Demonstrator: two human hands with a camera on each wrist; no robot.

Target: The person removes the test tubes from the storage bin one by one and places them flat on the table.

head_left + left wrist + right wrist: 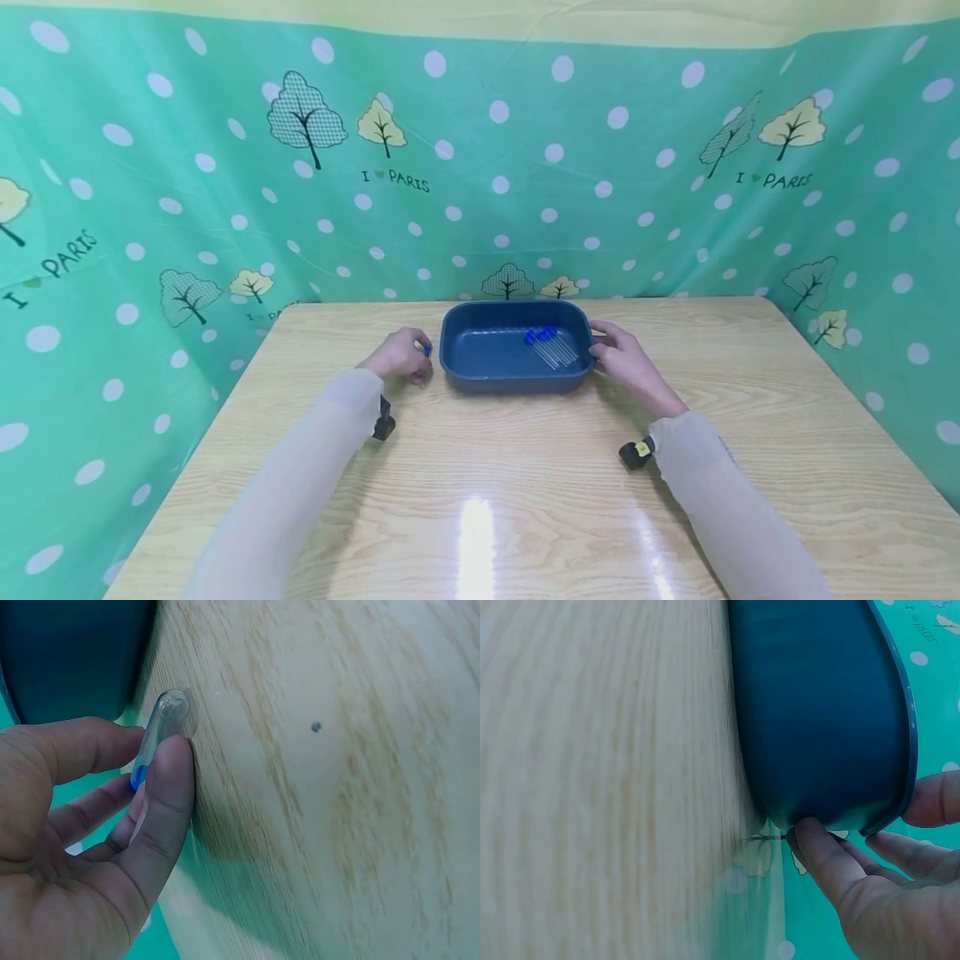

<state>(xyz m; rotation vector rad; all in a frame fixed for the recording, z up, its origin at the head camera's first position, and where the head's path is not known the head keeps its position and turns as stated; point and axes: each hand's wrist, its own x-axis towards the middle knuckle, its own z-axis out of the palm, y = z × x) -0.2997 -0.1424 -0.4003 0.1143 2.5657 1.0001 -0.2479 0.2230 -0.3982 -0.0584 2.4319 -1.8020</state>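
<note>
In the left wrist view, my left hand pinches a clear test tube between thumb and fingers, close over the table. The tube's rounded end points away from the palm, and its blue cap is partly hidden by the fingers. A dark blue plastic bin stands just right of that hand in the head view. Inside, toward its right end, lie several blue-capped test tubes. My right hand holds the bin's right end, its fingers at the rim and against the outer wall.
The bin sits near the back edge of a wood-grain table. Behind and beside the table hangs a green dotted curtain printed with trees. Black wrist cameras are strapped below both hands.
</note>
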